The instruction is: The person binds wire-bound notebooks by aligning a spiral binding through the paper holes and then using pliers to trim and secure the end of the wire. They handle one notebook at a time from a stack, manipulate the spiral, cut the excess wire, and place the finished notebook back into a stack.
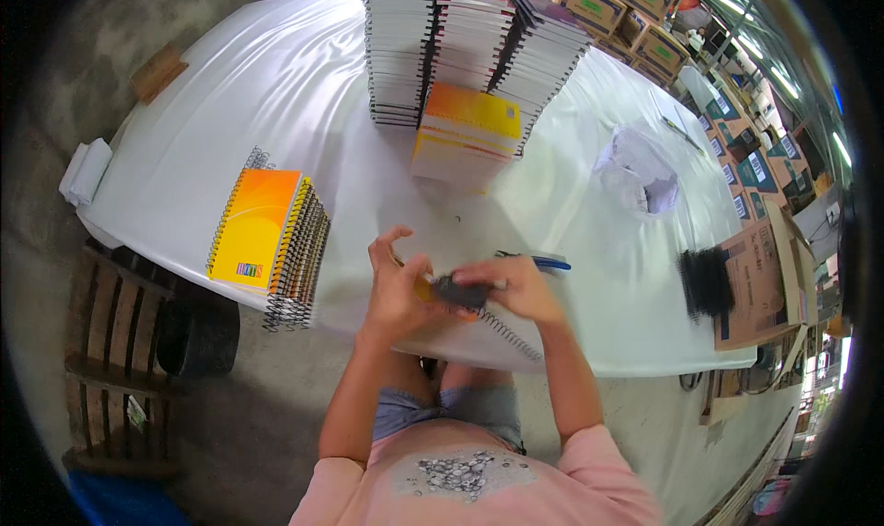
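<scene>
Close to the table's front edge, my two hands meet over a small spiral notebook [460, 292] seen nearly end-on, dark and blurred, with bits of yellow and orange showing. My left hand [398, 291] grips its left side, index finger raised and curled. Over its top and right side bend the fingers of my right hand [517, 288], smeared a little by motion. A dark wire coil [508, 333] sticks out of it toward the lower right. Just beyond my right hand lies a blue-handled tool [551, 263], its kind partly hidden.
Yellow-orange spiral notebooks [253, 227] are stacked at the left edge of the white-covered table [276, 84]. Tall notebook stacks [470, 47] stand at the back, a yellow-orange pile [468, 130] before them. At right are a crumpled plastic bag [640, 171], black coils [706, 285] and a carton [760, 282].
</scene>
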Action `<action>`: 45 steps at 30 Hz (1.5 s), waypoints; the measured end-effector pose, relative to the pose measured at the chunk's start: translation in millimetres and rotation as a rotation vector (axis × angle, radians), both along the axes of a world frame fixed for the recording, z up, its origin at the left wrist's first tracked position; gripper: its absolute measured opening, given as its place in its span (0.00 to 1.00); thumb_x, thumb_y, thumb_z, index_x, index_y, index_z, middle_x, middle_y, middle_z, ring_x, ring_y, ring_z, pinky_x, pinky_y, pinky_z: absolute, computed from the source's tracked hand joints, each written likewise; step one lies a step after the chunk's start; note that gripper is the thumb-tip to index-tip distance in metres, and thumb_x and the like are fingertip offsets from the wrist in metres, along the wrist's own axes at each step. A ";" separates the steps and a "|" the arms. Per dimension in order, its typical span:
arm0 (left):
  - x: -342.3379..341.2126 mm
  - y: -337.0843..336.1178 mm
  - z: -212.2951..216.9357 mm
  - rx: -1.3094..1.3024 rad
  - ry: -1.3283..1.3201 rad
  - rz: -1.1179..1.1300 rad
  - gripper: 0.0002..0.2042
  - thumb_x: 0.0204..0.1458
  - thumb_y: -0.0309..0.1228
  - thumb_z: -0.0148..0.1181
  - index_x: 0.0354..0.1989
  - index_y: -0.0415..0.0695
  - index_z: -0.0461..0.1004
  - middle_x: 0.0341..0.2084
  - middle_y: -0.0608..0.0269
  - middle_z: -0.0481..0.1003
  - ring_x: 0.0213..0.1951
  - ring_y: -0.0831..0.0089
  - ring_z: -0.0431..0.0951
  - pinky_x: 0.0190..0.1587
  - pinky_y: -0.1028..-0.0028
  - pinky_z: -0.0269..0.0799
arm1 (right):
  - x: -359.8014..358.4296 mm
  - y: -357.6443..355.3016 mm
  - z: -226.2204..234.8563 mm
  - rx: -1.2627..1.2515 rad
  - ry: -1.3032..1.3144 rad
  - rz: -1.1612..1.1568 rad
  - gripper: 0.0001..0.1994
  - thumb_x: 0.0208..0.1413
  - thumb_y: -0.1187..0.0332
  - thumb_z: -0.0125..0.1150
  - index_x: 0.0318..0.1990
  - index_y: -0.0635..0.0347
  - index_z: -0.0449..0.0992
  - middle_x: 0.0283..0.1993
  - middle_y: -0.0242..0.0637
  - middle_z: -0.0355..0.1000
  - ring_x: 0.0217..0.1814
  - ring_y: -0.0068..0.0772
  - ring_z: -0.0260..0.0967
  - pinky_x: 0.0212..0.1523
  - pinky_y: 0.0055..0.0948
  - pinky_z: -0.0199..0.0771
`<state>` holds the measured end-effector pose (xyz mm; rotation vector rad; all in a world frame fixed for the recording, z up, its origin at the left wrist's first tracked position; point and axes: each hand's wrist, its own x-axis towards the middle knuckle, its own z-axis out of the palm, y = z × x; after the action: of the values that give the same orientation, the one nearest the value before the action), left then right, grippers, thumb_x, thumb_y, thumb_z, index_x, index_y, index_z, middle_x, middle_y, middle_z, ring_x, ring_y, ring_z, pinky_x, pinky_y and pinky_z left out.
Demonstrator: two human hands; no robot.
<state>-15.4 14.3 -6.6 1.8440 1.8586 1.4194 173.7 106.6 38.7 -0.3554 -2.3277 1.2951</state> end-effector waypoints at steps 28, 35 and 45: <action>0.0 9.2 -39.9 0.120 -0.476 -0.169 0.39 0.28 0.37 0.78 0.39 0.43 0.49 0.35 0.61 0.55 0.38 0.73 0.59 0.43 0.77 0.60 | -11.8 10.1 7.7 0.249 -0.047 -0.599 0.20 0.40 0.85 0.50 0.41 0.58 0.78 0.45 0.44 0.74 0.44 0.43 0.72 0.45 0.34 0.71; -1.2 3.2 -29.9 -0.029 -0.901 -0.273 0.16 0.46 0.28 0.66 0.36 0.41 0.62 0.31 0.69 0.63 0.35 0.79 0.63 0.41 0.79 0.62 | 67.9 32.4 -25.8 0.425 -0.138 -0.763 0.28 0.45 0.69 0.59 0.58 0.50 0.66 0.62 0.49 0.57 0.63 0.50 0.54 0.62 0.44 0.53; 4.7 -2.1 -26.2 0.087 -1.043 -0.210 0.13 0.44 0.26 0.67 0.31 0.43 0.66 0.32 0.69 0.66 0.35 0.81 0.66 0.36 0.81 0.65 | 79.1 -17.1 -58.8 0.508 -0.585 -0.778 0.28 0.53 0.60 0.54 0.63 0.45 0.58 0.63 0.50 0.52 0.65 0.56 0.46 0.64 0.50 0.44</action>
<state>-10.7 12.2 -32.8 0.9118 1.0447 1.8544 252.8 89.6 -20.1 -1.4212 -2.4209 0.2214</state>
